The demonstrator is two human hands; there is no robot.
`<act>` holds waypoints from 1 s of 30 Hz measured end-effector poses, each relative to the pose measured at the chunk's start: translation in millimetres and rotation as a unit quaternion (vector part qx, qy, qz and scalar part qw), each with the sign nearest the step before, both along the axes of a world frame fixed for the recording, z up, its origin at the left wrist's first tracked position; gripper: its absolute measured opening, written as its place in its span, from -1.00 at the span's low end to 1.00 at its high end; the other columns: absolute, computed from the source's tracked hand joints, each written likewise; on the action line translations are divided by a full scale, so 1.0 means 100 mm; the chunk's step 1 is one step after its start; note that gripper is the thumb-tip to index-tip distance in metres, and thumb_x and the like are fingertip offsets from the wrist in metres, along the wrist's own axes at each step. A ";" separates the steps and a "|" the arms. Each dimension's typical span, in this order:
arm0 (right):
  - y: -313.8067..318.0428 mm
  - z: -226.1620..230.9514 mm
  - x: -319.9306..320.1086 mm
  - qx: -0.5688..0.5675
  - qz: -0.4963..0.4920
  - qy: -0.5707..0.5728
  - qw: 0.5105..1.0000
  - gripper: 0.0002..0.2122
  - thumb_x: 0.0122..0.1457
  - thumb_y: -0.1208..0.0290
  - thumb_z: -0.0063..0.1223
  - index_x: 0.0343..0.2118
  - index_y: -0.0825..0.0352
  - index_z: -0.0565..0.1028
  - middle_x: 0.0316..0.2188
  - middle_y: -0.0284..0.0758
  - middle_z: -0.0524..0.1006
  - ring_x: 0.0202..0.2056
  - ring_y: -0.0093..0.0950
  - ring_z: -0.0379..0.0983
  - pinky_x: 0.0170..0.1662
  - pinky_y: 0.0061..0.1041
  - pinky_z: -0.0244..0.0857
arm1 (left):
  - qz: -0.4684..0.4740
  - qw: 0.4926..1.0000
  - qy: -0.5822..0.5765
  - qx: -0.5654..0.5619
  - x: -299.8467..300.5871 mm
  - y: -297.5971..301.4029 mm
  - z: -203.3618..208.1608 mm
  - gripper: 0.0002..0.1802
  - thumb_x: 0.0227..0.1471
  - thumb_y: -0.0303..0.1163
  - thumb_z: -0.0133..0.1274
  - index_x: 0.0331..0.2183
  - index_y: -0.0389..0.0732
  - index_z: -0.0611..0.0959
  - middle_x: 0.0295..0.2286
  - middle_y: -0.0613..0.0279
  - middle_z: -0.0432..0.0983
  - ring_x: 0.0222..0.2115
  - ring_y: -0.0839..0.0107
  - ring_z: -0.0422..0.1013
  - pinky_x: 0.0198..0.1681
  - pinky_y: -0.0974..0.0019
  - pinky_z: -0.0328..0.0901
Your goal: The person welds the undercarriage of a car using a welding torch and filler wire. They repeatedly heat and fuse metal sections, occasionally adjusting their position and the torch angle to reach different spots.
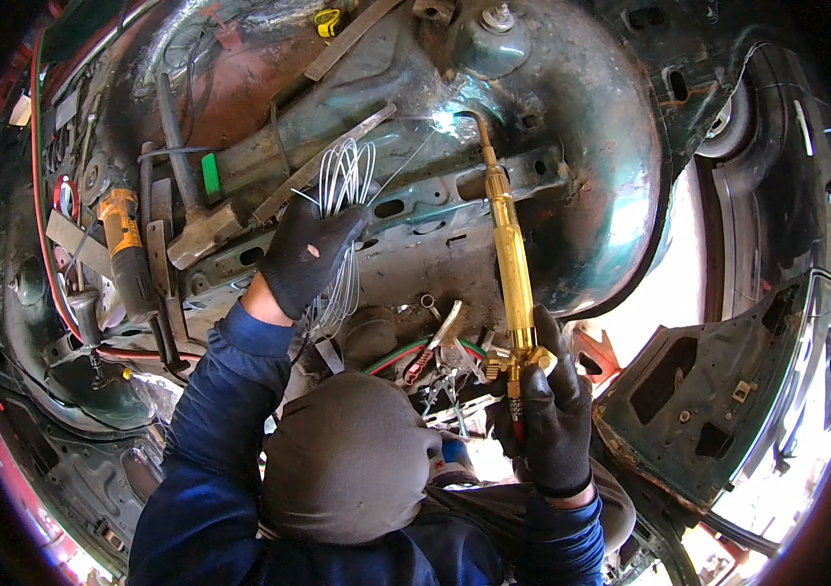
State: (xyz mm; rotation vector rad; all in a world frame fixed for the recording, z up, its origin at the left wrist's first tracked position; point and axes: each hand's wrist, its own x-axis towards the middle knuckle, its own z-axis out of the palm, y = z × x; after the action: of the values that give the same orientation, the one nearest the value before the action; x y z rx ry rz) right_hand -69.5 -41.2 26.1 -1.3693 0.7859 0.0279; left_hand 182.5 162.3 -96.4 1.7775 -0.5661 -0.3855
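Observation:
My left hand [310, 256], in a dark glove with a small hole, is closed around a looped coil of thin silvery wire [345, 174]. One strand runs up and right from the coil toward a glowing spot on the green car body panel [586, 210]. My right hand [557, 430], also gloved, grips a brass welding torch [508, 244] near its valve knobs. The torch points away from me, and its bent tip lies beside the bright blue-white glow on the metal. The glare hides the exact point where wire and flame meet.
On the left lie a hammer [202, 232], a yellow-and-black power tool [125, 244] and flat metal bars. Red and green hoses [398, 357] pass below my hands near pliers and loose tools. A cut panel [699, 400] stands at right, and a yellow tape measure [327, 21] lies far off.

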 end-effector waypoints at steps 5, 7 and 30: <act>-0.02 0.00 0.00 -0.037 0.019 0.015 0.999 -0.39 0.53 0.13 0.00 0.51 0.31 0.21 -0.42 -0.44 0.53 -0.56 -0.71 0.32 -0.46 -0.61 0.24 | 0.017 0.998 0.064 -0.021 -0.02 -0.02 0.06 -0.69 0.30 -0.40 0.11 0.00 -0.33 0.73 -0.37 0.14 0.66 -0.39 0.40 0.51 -0.25 0.27 0.43; -0.03 -0.02 0.01 -0.057 0.026 0.015 0.998 -0.39 0.53 0.11 -0.02 0.51 0.32 0.22 -0.41 -0.43 0.53 -0.56 -0.71 0.33 -0.46 -0.61 0.24 | 0.025 0.993 0.111 -0.022 -0.03 -0.02 0.08 -0.68 0.31 -0.38 0.12 0.02 -0.31 0.72 -0.34 0.21 0.64 -0.36 0.45 0.49 -0.23 0.29 0.41; -0.04 -0.07 0.00 -0.025 0.009 0.016 1.000 -0.40 0.52 0.12 0.03 0.51 0.25 0.25 -0.33 -0.45 0.55 -0.42 -0.69 0.39 -0.36 -0.61 0.31 | -0.043 0.993 -0.104 0.035 0.03 0.10 -0.14 -0.67 0.34 -0.30 0.10 0.03 -0.30 0.67 -0.24 0.27 0.63 -0.28 0.45 0.51 -0.14 0.27 0.42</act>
State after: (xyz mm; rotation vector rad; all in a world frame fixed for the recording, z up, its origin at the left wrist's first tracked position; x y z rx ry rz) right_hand -69.5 -45.3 19.1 -1.4257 0.8050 0.0444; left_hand 185.8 172.1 -110.8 1.8785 -0.7863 -0.2838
